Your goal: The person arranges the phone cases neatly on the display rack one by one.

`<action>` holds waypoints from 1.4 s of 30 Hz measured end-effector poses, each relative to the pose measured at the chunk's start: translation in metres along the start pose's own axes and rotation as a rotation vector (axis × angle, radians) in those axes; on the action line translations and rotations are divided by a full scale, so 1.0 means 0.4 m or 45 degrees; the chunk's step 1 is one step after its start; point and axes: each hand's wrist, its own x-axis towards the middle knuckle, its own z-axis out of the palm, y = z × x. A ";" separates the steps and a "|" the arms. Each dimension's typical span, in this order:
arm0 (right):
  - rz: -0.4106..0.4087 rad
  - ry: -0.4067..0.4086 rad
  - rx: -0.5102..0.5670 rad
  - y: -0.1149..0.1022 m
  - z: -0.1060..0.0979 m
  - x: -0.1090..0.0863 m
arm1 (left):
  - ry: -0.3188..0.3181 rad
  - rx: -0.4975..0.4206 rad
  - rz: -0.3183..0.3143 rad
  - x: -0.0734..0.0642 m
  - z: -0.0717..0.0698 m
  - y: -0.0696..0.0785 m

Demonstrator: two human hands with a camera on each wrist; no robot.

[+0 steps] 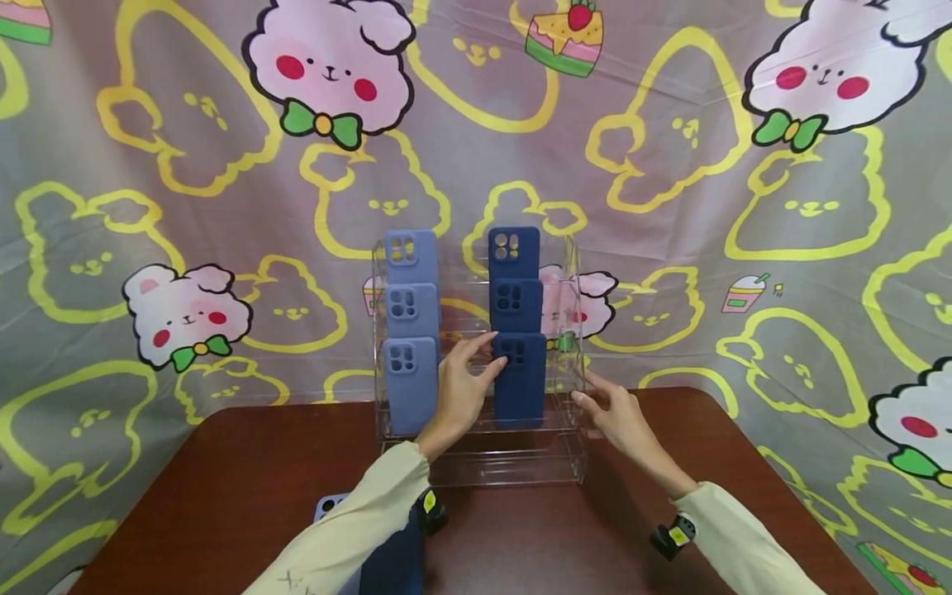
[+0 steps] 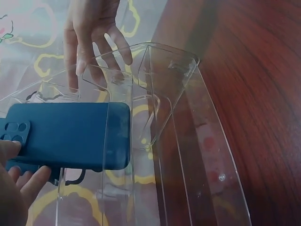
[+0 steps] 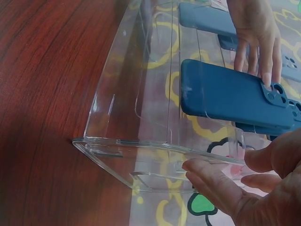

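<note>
A clear stepped display stand (image 1: 491, 475) holds phone cases in two columns, light blue on the left and dark blue on the right. My left hand (image 1: 464, 384) pinches the front dark blue phone case (image 1: 521, 392) near its camera cutouts. In the left wrist view, the thumb lies on the camera area, with other fingers past the case's edge. The case stands upright in the lowest tier. My right hand (image 1: 613, 413) holds the stand's right side panel (image 3: 155, 143), its thumb at the panel's edge and its other fingers along the outer face.
Behind the front case stand two more dark blue cases, the middle one (image 1: 518, 306) and the top one (image 1: 515, 252). Light blue cases (image 1: 412, 392) fill the left column. More cases (image 1: 394, 558) lie on the brown table (image 1: 245, 471) under my left forearm. A patterned curtain (image 1: 669, 240) hangs behind.
</note>
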 end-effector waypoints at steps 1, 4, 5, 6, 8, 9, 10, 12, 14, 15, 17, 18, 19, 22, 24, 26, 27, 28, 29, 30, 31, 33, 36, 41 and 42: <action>0.002 0.002 -0.001 0.000 0.000 0.000 | -0.009 0.009 -0.004 -0.001 -0.001 -0.001; 0.008 0.002 -0.001 0.001 0.002 -0.002 | -0.028 0.028 0.000 -0.006 -0.005 -0.006; 0.009 0.002 0.001 0.001 0.002 -0.002 | -0.029 0.038 0.007 -0.008 -0.007 -0.009; 0.009 0.002 0.001 0.001 0.002 -0.003 | -0.030 0.048 0.011 -0.010 -0.008 -0.011; 0.004 0.002 0.000 0.001 0.003 -0.004 | -0.024 0.050 0.024 -0.012 -0.010 -0.016; 0.001 0.002 0.000 0.000 0.003 -0.004 | -0.019 0.048 0.029 -0.013 -0.012 -0.019; -0.001 0.001 0.002 0.000 0.003 -0.004 | -0.016 0.042 0.033 -0.014 -0.013 -0.020; -0.005 0.001 0.004 -0.001 0.002 -0.005 | -0.017 0.032 0.037 -0.015 -0.017 -0.022; -0.006 -0.006 0.013 -0.001 0.002 -0.006 | -0.024 0.030 0.035 -0.020 -0.021 -0.022; -0.005 -0.011 0.023 0.000 0.001 -0.006 | -0.028 0.028 0.030 -0.023 -0.024 -0.019; -0.001 -0.024 0.046 0.002 -0.001 -0.006 | -0.040 0.027 0.013 -0.031 -0.030 -0.014; 0.001 -0.030 0.061 0.002 -0.003 -0.007 | -0.044 0.026 0.001 -0.036 -0.034 -0.009; 0.004 -0.035 0.075 0.003 -0.004 -0.007 | -0.049 0.018 -0.014 -0.040 -0.038 -0.003; 0.011 -0.044 0.097 0.004 -0.008 -0.008 | -0.057 -0.019 -0.041 -0.054 -0.053 0.014; 0.016 -0.050 0.100 0.003 -0.008 -0.008 | -0.063 -0.040 -0.048 -0.061 -0.065 0.022; 0.022 -0.056 0.097 0.002 -0.008 -0.008 | -0.081 -0.051 -0.047 -0.069 -0.078 0.028; 0.028 -0.056 0.098 0.001 -0.007 -0.009 | -0.097 -0.051 -0.053 -0.073 -0.086 0.030; 0.029 -0.058 0.098 0.001 -0.007 -0.008 | -0.117 -0.055 -0.065 -0.077 -0.095 0.032; 0.031 -0.058 0.102 0.000 -0.007 -0.007 | -0.134 -0.054 -0.071 -0.081 -0.105 0.033; 0.033 -0.054 0.105 0.000 -0.007 -0.007 | -0.155 -0.053 -0.077 -0.086 -0.116 0.035; 0.033 -0.051 0.106 -0.001 -0.007 -0.007 | -0.176 -0.051 -0.083 -0.091 -0.127 0.036; 0.033 -0.048 0.106 -0.001 -0.007 -0.008 | -0.210 -0.062 -0.095 -0.104 -0.149 0.034; 0.031 -0.051 0.098 -0.001 -0.007 -0.010 | -0.215 -0.066 -0.098 -0.128 -0.184 0.026; 0.052 -0.068 0.104 -0.001 -0.004 -0.008 | -0.103 -0.079 -0.113 -0.165 -0.256 0.006; 0.065 -0.075 0.123 -0.002 -0.003 -0.006 | -0.067 -0.082 -0.127 -0.172 -0.273 0.004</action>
